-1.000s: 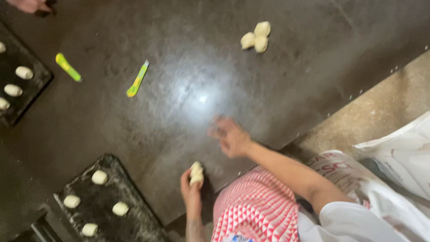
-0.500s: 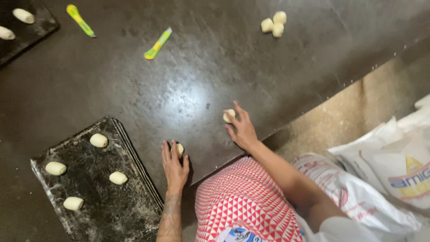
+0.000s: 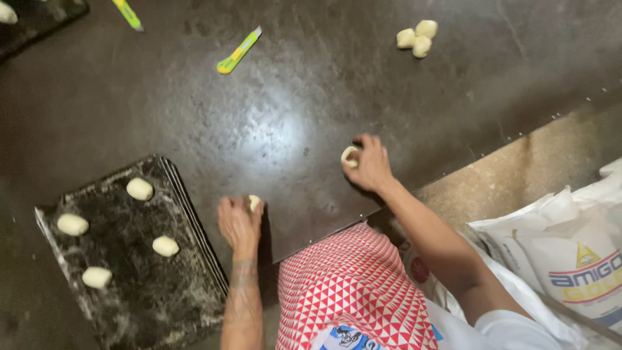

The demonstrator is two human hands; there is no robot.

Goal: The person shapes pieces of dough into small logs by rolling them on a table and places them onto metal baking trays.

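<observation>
Head view: I look down on a dark work table (image 3: 304, 123) where a person in a red-and-white patterned apron (image 3: 353, 291) works two dough pieces at once. I take the black baking tray (image 3: 139, 295) at the table's near edge as my landmark. Just right of the tray, the left hand (image 3: 238, 223) lies palm-down with fingers curved over a small dough piece (image 3: 254, 202), which peeks out at the fingertips and rests on the table. Further right of the tray, the right hand (image 3: 370, 165) cups a second dough piece (image 3: 350, 156) against the table, fingers curled round its far side; neither hand is spread flat, and neither lifts its dough.

On the tray itself four shaped dough balls (image 3: 139, 188) sit apart from one another, with much of its floured surface unfilled. Far beyond the tray to the right, three unworked dough lumps (image 3: 415, 39) huddle touching each other. A green-and-yellow utility knife (image 3: 238, 50) lies beyond the tray, and a second one (image 3: 127, 13) shows at the top edge. Another tray's corner (image 3: 39, 16) with one dough ball appears up left.

By my reading, the shaping is partway along: four pieces set down, two in hand, three waiting. Flour sacks (image 3: 570, 253) lie on the floor, right of the table.
</observation>
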